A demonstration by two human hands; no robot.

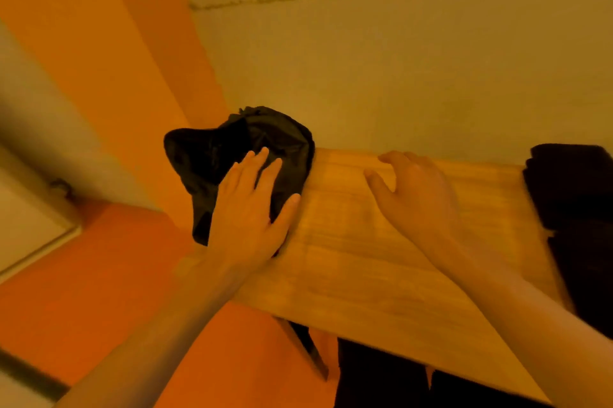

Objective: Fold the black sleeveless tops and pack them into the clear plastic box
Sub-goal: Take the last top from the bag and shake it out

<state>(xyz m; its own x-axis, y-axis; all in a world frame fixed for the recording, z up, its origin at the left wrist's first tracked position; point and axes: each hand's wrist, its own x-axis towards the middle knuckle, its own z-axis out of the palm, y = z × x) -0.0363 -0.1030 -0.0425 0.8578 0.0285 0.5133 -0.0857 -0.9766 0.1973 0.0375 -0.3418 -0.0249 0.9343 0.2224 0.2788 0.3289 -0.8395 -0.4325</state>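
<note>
Lying under the left hand's [247,212] flat fingers [262,158]: the black top [212,155].

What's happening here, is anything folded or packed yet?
A person is working at a wooden table. Their left hand lies on a bunched-up black top at the table's left end, fingers straight. The right hand is over bare wood, fingers loosely curled, holding nothing. More dark fabric sits at the right end. The clear plastic box isn't in view.

Left hand [247,208] flat on black top [212,155]; right hand [414,195] on table [348,268].
</note>
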